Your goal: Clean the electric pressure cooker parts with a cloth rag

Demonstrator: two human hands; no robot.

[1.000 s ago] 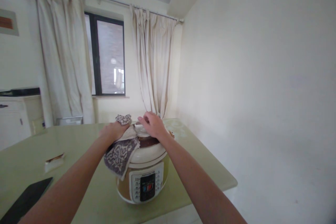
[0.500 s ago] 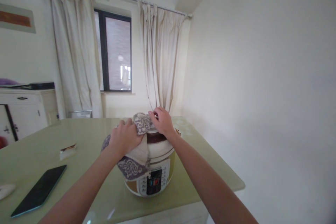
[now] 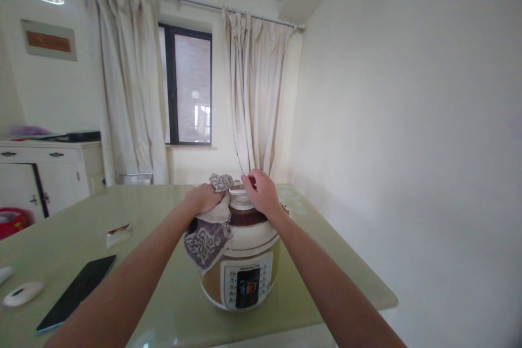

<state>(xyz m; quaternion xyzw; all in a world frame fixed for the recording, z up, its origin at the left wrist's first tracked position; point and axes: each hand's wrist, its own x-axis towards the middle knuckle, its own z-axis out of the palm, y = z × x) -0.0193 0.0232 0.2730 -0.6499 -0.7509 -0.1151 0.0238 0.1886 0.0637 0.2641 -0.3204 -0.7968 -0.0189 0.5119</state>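
An electric pressure cooker [image 3: 250,239] with a white, brown and gold body stands near the table's front edge, its button panel facing me. My left hand [image 3: 204,198] is closed on a grey-and-white patterned cloth [image 3: 207,242], which hangs over the cooker's left upper side. Part of the cloth sticks up above the fingers, beside the lid's handle. My right hand [image 3: 261,190] rests at the lid handle [image 3: 241,190] on top, fingers curled over its right side. The fingertips there are partly hidden.
On the pale green table [image 3: 163,272] lie a dark tablet [image 3: 77,293], a white computer mouse [image 3: 23,293] and a small white packet [image 3: 118,235], all to the left. A white cabinet [image 3: 61,168] and a red object [image 3: 14,222] are beyond. A wall borders the right.
My left hand has shifted the cloth leftward off the lid's top, uncovering more of the handle. My right hand stays at the handle. The view has turned slightly left.
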